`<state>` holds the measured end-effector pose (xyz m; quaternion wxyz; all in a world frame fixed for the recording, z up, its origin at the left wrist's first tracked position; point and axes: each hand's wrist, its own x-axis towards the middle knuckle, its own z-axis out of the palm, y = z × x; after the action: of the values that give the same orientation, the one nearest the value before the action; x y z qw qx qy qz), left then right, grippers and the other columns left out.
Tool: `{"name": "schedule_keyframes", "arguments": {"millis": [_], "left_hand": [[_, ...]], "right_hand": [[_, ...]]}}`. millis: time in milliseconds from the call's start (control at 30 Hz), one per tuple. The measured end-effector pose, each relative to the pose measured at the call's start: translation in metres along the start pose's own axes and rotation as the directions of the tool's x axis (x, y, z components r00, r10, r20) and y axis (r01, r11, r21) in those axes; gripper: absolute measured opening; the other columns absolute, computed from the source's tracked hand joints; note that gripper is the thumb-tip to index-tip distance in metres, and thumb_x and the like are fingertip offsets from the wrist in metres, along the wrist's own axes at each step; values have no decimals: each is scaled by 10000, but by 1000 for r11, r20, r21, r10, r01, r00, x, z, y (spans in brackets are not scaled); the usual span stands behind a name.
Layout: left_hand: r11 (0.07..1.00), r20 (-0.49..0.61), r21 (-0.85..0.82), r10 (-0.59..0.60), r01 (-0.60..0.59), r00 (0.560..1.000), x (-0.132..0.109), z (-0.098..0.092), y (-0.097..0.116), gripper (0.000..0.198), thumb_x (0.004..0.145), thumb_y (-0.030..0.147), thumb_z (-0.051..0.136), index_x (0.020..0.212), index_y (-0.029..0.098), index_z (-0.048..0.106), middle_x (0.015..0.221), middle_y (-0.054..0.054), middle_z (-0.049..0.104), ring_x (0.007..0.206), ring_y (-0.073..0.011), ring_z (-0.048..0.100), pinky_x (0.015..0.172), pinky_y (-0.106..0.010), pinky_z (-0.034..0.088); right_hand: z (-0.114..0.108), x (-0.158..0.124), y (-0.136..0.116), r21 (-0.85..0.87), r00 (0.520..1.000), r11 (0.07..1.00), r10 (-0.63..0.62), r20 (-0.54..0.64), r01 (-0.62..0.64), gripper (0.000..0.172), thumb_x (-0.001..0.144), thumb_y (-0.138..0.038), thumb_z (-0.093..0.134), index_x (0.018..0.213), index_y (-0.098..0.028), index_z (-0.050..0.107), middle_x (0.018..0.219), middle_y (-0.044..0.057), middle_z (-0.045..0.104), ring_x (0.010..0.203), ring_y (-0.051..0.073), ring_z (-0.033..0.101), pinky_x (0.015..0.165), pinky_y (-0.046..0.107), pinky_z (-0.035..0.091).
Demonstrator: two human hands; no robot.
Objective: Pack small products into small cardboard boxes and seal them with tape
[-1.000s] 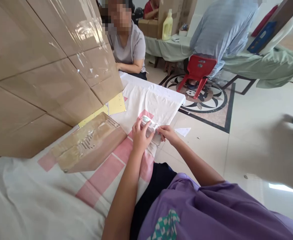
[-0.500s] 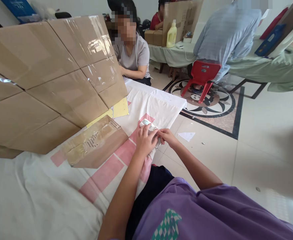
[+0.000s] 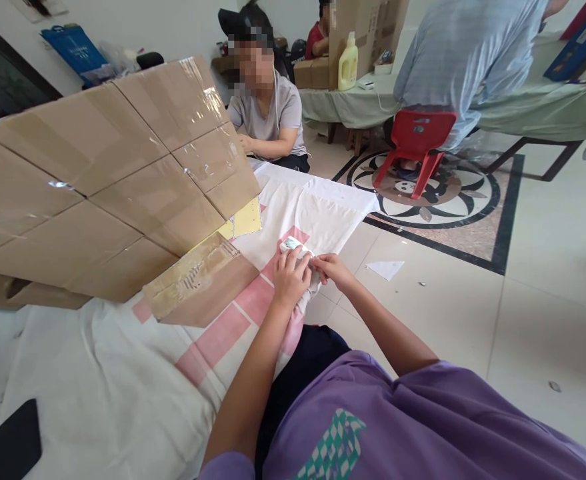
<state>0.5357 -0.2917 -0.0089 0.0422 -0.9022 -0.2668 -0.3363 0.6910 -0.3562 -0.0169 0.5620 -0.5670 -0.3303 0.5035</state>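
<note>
Near the table's edge, my left hand (image 3: 291, 277) bends over a small white packet-like thing (image 3: 291, 244) with a greenish patch on its top. Its fingers press on the near part, so much of the thing is hidden and its kind is unclear. Just to the right, my right hand (image 3: 331, 268) has its thumb and fingers pinched together at that thing's right end, close to the left fingertips. Whatever lies in this pinch is too small to make out. Under both hands runs the white-and-pink cloth (image 3: 217, 337) covering the table.
A taped cardboard box (image 3: 200, 280) lies left of my hands, before a tall wall of cardboard boxes (image 3: 133, 167). A black phone-like slab (image 3: 16, 440) rests at lower left. Across the table sits a person (image 3: 277, 113); another is by a red chair (image 3: 417, 143).
The camera view has tilted and shifted, bringing the black slab into sight at lower left. Both hands stay at the white thing with almost the same grip.
</note>
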Motion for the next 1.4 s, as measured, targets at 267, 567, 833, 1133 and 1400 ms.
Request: {"name": "schedule_keyframes", "arguments": {"millis": [267, 567, 833, 1133, 1400], "left_hand": [[998, -42, 60, 25, -22, 999, -3, 0, -3, 310, 947, 221, 582, 1171, 307, 778, 1339, -75, 688, 1214, -315, 603, 1024, -480, 459], [977, 129, -88, 204, -194, 970, 32, -1, -22, 171, 899, 191, 586, 995, 248, 715, 1338, -52, 665, 1230, -285, 555, 1104, -462, 417], [986, 101, -133, 112, -98, 989, 24, 6, -26, 132, 903, 246, 595, 997, 231, 687, 1189, -69, 699, 1114, -263, 601, 1004, -419, 451], [980, 116, -189, 84, -61, 990, 24, 12, -21, 182, 901, 207, 559, 1042, 247, 666, 1323, -29, 663, 1211, -291, 497, 1162, -498, 339], [970, 97, -244, 13, 12, 995, 27, 10, -12, 131, 866, 196, 595, 980, 245, 638, 1342, -32, 643, 1247, -295, 489, 1195, -535, 306]], "right_hand": [[-4, 1, 3, 18, 1000, 1000, -1, 23, 1, 354, 824, -455, 690, 631, -191, 557, 344, -66, 465, 309, 82, 433, 432, 234, 268], [-4, 1, 1, 48, 999, 999, -9, 41, 7, 377, 795, -477, 715, 611, -191, 553, 349, -66, 470, 299, 86, 435, 422, 243, 231], [-7, 2, 5, 70, 997, 998, -13, 81, 8, 371, 841, -457, 701, 629, -186, 561, 325, -48, 492, 289, 71, 378, 422, 237, 230], [-7, 2, 5, 68, 997, 998, 8, 83, -14, 411, 804, -513, 725, 622, -190, 549, 328, -61, 475, 279, 84, 426, 402, 241, 224], [-9, 3, 1, -13, 998, 1000, 27, 64, -26, 465, 745, -604, 724, 597, -207, 532, 345, -66, 462, 258, 98, 430, 377, 253, 194]]}}
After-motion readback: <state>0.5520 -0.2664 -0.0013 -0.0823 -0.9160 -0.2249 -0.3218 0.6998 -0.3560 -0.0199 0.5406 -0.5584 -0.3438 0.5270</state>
